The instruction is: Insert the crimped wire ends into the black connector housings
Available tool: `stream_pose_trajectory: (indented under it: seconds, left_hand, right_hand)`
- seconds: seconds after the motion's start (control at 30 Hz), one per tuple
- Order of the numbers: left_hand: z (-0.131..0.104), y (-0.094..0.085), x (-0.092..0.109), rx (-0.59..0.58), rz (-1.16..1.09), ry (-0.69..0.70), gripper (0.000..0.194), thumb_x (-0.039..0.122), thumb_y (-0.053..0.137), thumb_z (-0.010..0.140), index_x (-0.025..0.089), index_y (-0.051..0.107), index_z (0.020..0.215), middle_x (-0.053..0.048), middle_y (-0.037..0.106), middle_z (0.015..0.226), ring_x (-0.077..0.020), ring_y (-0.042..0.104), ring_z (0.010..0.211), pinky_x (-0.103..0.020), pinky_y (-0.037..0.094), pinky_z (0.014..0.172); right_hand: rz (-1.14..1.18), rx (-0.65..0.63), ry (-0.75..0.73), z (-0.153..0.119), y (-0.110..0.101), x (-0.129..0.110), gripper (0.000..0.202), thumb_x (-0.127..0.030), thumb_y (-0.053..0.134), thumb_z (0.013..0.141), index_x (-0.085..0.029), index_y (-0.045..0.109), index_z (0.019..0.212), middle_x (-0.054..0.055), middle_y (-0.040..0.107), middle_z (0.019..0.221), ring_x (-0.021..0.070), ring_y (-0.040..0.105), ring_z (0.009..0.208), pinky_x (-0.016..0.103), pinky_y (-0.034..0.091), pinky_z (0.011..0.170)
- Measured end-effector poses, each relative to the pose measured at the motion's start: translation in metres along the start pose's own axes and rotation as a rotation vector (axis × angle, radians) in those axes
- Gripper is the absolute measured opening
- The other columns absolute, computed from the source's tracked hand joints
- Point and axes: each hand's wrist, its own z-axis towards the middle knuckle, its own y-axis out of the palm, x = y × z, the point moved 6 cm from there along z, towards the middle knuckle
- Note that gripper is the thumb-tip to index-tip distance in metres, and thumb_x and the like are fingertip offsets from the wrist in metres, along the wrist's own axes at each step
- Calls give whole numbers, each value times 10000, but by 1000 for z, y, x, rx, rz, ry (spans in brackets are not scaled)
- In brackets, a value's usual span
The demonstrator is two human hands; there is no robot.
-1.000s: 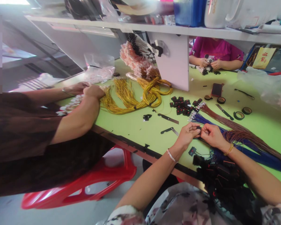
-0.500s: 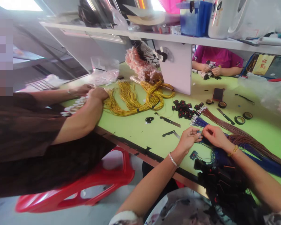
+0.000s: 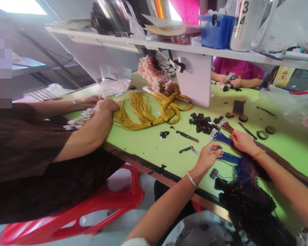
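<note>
My left hand [image 3: 209, 155] pinches a small dark connector [image 3: 219, 148], from which blue wires [image 3: 229, 158] run to the right. Reaching farther over the table, my right hand [image 3: 243, 140] has its fingers curled onto the brown wires [image 3: 227, 126] close to their metal tips. A bundle of blue wires with pale tips [image 3: 219, 136] lies between the two hands. Below my left hand rests another dark connector [image 3: 214, 173]. A heap of black connectors [image 3: 246, 205] with wires lies at the table edge before me. Loose black connectors [image 3: 201, 123] are piled beyond the wire tips.
Two knives [image 3: 187, 136] [image 3: 187, 149] lie left of my hands, a third knife [image 3: 247, 131] and tape rolls [image 3: 262, 135] to the right. Yellow wire bundles [image 3: 143, 119] lie near a co-worker's arms [image 3: 92, 133]. A shelf [image 3: 169, 46] spans above; another person sits across.
My right hand has left my left hand and moved up and right onto the brown wires. My left hand stays nearly in place, still holding the connector.
</note>
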Motion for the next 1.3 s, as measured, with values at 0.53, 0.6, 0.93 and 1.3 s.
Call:
stream_pose_trajectory:
  seconds: [0.53, 0.6, 0.93, 1.3]
  left_hand:
    - [-4, 10, 0, -100, -201, -56, 247, 209, 709, 725, 146, 578, 925, -26, 571, 857, -124, 594, 818, -420, 501, 906]
    - [-4, 11, -2, -110, -237, -77, 203, 186, 676, 748, 150, 578, 922, -26, 575, 862, -126, 594, 834, -417, 495, 920]
    - [-2, 11, -7, -132, -313, -127, 136, 130, 592, 799, 154, 568, 930, -41, 625, 875, -132, 615, 887, -399, 457, 979]
    - [-1, 9, -9, -134, -295, -132, 140, 134, 602, 797, 151, 573, 933, -47, 634, 887, -137, 612, 909, -388, 450, 985]
  right_hand:
    - [724, -15, -7, -8, -14, -61, 95, -244, 523, 763, -172, 557, 710, -21, 572, 626, 103, 467, 557, 222, 381, 546]
    - [754, -42, 15, -23, -9, -54, 120, -251, 517, 772, -171, 552, 689, -17, 578, 619, 104, 471, 554, 224, 383, 547]
    - [676, -60, -25, -52, 9, -40, 206, -297, 498, 820, -185, 493, 646, -32, 488, 570, 97, 393, 529, 216, 331, 507]
    - [555, -54, -33, -50, 9, -45, 189, -266, 498, 797, -185, 489, 627, -47, 458, 516, 88, 358, 478, 218, 279, 487]
